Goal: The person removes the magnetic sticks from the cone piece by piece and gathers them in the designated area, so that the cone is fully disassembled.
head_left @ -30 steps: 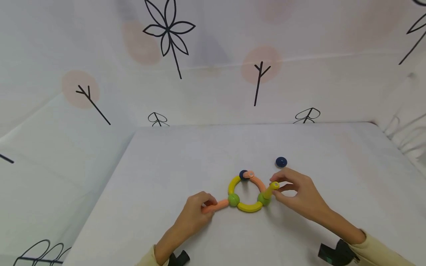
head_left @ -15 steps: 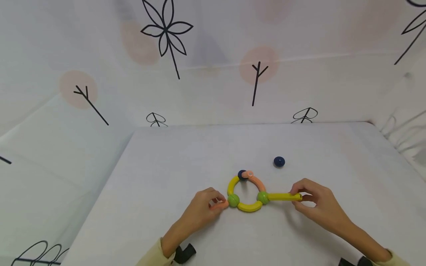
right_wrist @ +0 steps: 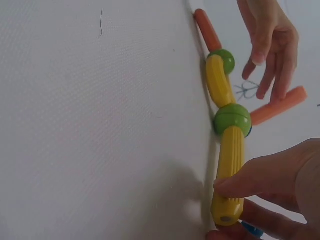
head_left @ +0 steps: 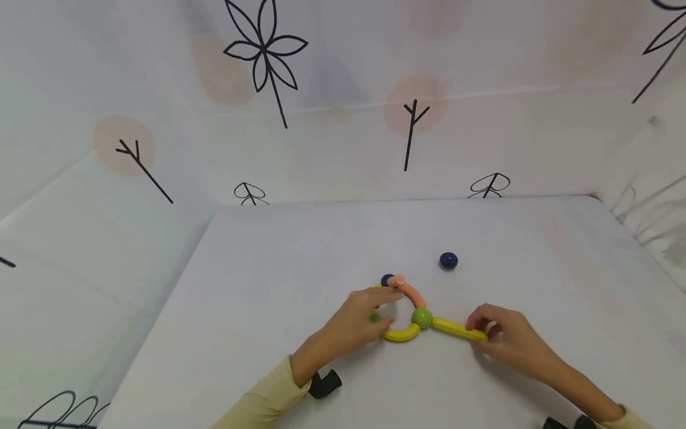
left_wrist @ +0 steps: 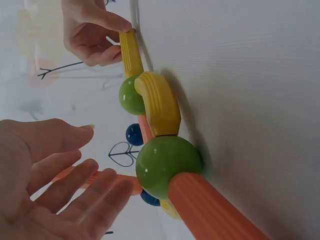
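Note:
A ring of curved yellow and orange rods [head_left: 412, 295] joined by green balls [head_left: 422, 318] and a dark blue ball lies on the table. My right hand [head_left: 506, 333] pinches the outer end of a straight yellow rod [head_left: 455, 328] that extends rightward from the right green ball. Over the ring's left side hovers my left hand [head_left: 359, 316], fingers loosely extended with nothing in them. An orange rod [left_wrist: 210, 205] sticks out from the left green ball [left_wrist: 167, 165]; the left hand hides it in the head view. Another orange rod [right_wrist: 280, 105] rises from the blue ball.
A loose dark blue ball [head_left: 448, 260] sits on the white table [head_left: 300, 250] behind the ring. A pale cloth wall [head_left: 332, 149] with line-drawn plants stands along the table's far edge.
The yellow rod has swung from upright to lying outward on the right, the right hand moving with it. My left hand has let go of the left orange rod and moved right, over the ring.

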{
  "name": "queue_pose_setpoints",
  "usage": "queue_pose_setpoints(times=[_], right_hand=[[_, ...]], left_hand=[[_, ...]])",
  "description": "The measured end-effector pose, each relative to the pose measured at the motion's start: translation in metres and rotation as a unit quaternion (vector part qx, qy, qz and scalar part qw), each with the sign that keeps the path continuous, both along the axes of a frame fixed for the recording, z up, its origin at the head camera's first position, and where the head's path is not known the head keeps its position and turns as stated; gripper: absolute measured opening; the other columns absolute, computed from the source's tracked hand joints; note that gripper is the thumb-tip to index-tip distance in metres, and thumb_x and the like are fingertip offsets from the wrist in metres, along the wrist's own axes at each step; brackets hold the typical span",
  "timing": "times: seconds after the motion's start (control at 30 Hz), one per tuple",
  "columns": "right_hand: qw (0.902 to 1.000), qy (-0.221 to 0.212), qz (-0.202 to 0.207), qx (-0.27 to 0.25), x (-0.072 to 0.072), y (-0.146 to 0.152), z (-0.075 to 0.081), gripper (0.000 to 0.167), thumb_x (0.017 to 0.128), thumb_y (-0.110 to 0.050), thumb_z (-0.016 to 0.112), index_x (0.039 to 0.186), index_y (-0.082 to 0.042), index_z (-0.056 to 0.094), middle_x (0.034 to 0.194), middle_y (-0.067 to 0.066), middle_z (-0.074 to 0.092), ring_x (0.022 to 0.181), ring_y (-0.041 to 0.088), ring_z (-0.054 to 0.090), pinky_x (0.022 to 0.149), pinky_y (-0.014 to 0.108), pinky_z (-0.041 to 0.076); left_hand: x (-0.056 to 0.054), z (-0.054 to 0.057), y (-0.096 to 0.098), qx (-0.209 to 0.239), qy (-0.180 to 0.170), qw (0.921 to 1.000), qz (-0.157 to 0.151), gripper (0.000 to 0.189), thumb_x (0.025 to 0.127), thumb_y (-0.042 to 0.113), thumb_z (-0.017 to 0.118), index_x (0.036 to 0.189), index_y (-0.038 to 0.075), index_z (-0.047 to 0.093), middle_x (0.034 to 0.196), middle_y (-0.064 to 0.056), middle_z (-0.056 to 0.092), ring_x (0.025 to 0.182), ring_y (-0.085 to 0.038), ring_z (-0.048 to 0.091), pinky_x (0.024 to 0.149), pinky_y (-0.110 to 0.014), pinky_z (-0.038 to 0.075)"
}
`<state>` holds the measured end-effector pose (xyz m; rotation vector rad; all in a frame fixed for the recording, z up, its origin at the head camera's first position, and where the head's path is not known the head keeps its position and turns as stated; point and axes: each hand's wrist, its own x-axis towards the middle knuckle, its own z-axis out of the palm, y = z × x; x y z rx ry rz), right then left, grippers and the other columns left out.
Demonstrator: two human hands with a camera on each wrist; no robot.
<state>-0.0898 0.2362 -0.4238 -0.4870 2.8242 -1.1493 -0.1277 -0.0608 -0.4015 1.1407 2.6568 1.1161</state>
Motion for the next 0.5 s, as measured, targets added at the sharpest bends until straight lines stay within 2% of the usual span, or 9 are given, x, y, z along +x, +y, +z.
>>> queue_pose_setpoints(times=[0.17, 0.3, 0.5], right_hand=[[0.9995, -0.022, 0.013, 0.019, -0.002, -0.002, 0.001, 0.026, 0.071, 0.003, 0.074, 0.088, -0.012, 0.062, 0.084, -0.005, 0.06, 0.072, 0.005, 0.053, 0.062, 0.022, 0.05], [0.9991, -0.025, 0.014, 0.031, -0.003, -0.005, 0.002, 0.025, 0.071, 0.003, 0.074, 0.088, -0.012, 0.063, 0.083, -0.005, 0.06, 0.072, 0.006, 0.053, 0.062, 0.022, 0.049], [0.9986, -0.025, 0.012, 0.045, -0.005, -0.007, 0.004, 0.023, 0.072, 0.003, 0.074, 0.088, -0.011, 0.063, 0.083, -0.006, 0.06, 0.073, 0.007, 0.053, 0.063, 0.022, 0.05]], left_hand=[[-0.004, 0.003, 0.005, -0.007, 0.027, 0.9996, -0.002, 0.047, 0.086, 0.004, 0.066, 0.132, 0.004, 0.055, 0.135, -0.004, 0.052, 0.128, -0.013, 0.043, 0.099, -0.025, 0.038], [-0.008, 0.007, 0.005, -0.014, 0.036, 0.9992, 0.015, 0.045, 0.087, 0.005, 0.066, 0.132, 0.005, 0.055, 0.14, -0.004, 0.048, 0.13, -0.014, 0.041, 0.102, -0.027, 0.036], [-0.015, 0.009, 0.001, -0.033, 0.019, 0.9982, 0.046, 0.048, 0.086, 0.008, 0.069, 0.132, 0.006, 0.055, 0.142, -0.005, 0.045, 0.13, -0.016, 0.041, 0.101, -0.028, 0.038]])
